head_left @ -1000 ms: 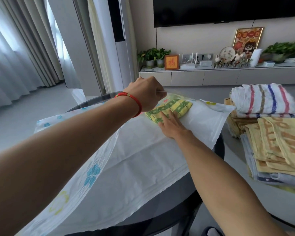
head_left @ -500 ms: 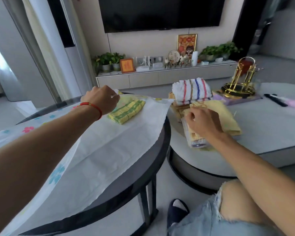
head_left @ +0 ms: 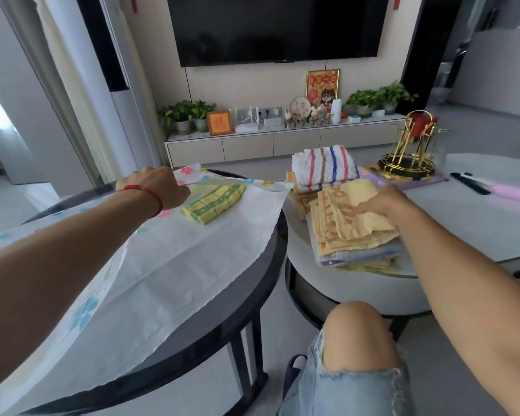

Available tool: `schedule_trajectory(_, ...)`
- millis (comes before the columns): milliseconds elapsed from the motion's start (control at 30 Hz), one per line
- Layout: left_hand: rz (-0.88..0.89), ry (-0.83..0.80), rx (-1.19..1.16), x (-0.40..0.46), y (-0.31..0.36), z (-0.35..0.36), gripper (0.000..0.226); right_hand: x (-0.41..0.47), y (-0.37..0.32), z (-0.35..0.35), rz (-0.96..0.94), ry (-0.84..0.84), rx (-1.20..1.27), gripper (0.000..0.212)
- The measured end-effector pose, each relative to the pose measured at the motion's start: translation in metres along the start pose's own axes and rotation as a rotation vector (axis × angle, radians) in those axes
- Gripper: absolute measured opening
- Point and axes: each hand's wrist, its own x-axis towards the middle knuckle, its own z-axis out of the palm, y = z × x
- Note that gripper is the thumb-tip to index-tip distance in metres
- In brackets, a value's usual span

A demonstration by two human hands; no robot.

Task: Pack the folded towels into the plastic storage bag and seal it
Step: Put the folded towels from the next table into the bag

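A white plastic storage bag [head_left: 174,265] with flower prints lies flat across the dark round table [head_left: 252,295]. My left hand [head_left: 159,187] pinches and lifts the bag's upper flap at its far mouth. A yellow-green checked folded towel [head_left: 213,201] lies inside that mouth. On the white table [head_left: 478,223] to the right stands a stack of folded towels [head_left: 354,238]. My right hand [head_left: 379,202] grips the top yellow towel [head_left: 351,211] of that stack. Behind it sits a striped white towel [head_left: 323,166].
A gold cup rack [head_left: 409,154] on a purple mat, a black pen [head_left: 470,183] and a pink object [head_left: 514,192] lie on the white table. My bare knee [head_left: 360,334] is between the two tables. A TV cabinet [head_left: 282,142] stands beyond.
My right hand left the checked towel in the bag, swung right to the stack and took hold of the top yellow towel. The view turned right. My left hand keeps holding the flap.
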Motion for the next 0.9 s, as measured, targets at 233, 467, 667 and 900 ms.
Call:
schedule_trajectory(233,-0.057,-0.054,-0.078,0.008,-0.014,-0.015,0.047,-0.057,-0.027,-0.012,-0.168,-0.686,0.629,0.046)
schedule_trajectory(467,-0.070,-0.205,-0.234,0.002,-0.019,-0.040,0.030,-0.132,-0.077,0.100,-0.113,-1.098,0.760,0.052)
schedule_trajectory(667,-0.077,-0.259,-0.370,0.003,-0.033,-0.048,0.037,-0.166,-0.155,0.241,0.042,-0.904,0.922,0.042)
schedule_trajectory(900,-0.022,-0.166,-0.428,0.006,-0.039,-0.055,0.023,-0.174,-0.161,0.297,-0.189,-0.528,0.498,0.044)
